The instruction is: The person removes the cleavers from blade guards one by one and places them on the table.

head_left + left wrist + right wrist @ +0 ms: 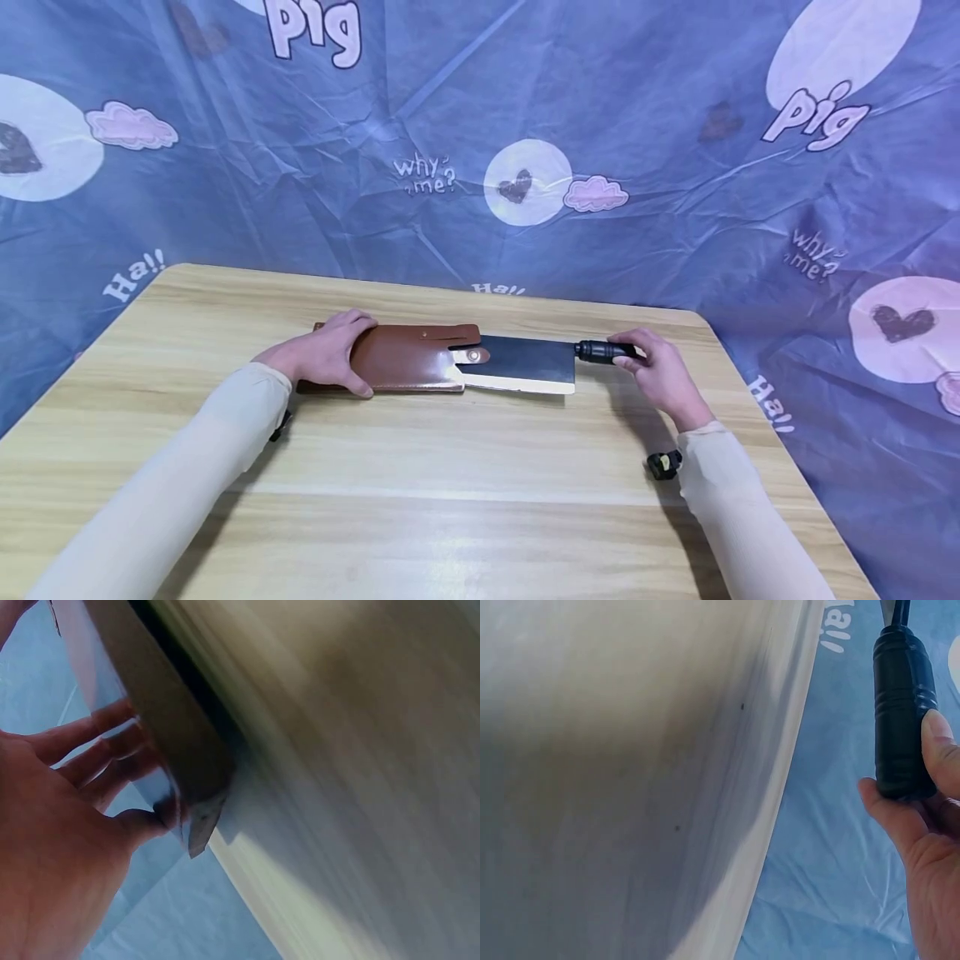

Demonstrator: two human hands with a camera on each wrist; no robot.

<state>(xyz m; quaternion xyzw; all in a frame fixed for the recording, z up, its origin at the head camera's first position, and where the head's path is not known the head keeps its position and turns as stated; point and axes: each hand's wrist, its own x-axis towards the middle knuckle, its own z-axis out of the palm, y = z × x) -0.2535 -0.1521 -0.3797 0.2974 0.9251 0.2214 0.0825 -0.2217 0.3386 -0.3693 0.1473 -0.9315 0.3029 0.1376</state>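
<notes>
A black cleaver (525,360) with a pale cutting edge lies partly inside a brown leather sheath (408,358); the front of its blade is hidden there. My left hand (326,350) spans the closed end of the sheath, thumb at the near edge and fingers toward the far edge. Close up in the left wrist view, the fingers (112,742) hold against the sheath's glossy face. Thumb and fingers of my right hand (660,371) pinch the butt of the ringed black handle (904,712). The sheath's snap strap (471,356) lies beside the exposed blade.
Everything is over a light wooden table (405,500). Behind it hangs a blue printed curtain (450,100), which also shows past the right edge. A small black device (663,465) sits at the right wrist.
</notes>
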